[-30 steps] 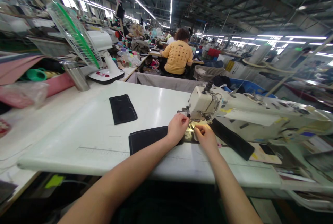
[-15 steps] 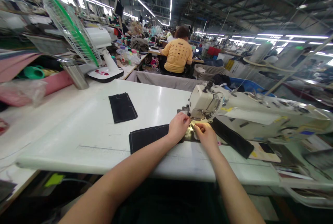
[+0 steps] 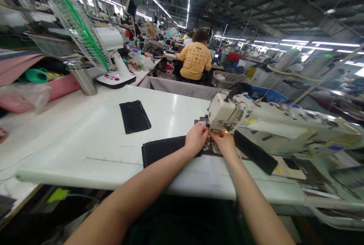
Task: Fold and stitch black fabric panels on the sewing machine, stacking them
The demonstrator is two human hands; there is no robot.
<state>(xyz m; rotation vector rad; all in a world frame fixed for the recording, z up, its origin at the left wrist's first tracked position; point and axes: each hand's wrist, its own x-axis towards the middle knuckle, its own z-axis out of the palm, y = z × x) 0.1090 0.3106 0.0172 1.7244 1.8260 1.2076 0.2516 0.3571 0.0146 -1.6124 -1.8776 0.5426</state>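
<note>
Both my hands are at the needle area of a white sewing machine (image 3: pixel 223 110). My left hand (image 3: pixel 196 137) has its fingers pinched together just left of the presser foot; what they hold is too small to make out. My right hand (image 3: pixel 225 142) is closed too, its fingertips close to the left ones under the lit machine head, their contents hidden. Beneath my left wrist lies a black fabric piece (image 3: pixel 162 150) with a stitched edge. A second, smaller black fabric piece (image 3: pixel 135 117) rests farther left. Another black strip of cloth (image 3: pixel 256 152) lies under the machine arm.
The white table (image 3: pixel 99 138) carries ruler markings along its front. A fan (image 3: pixel 109 40) and a steel flask (image 3: pixel 81 78) stand at the left. Behind the table is a grey cloth bin (image 3: pixel 182 87). A person in a yellow shirt (image 3: pixel 195 61) sits beyond it. A phone (image 3: pixel 290 163) lies at right.
My right hand has moved slightly left and up, bringing its fingertips against or very near my left hand's. My left hand has barely shifted. The cloth pieces have stayed put.
</note>
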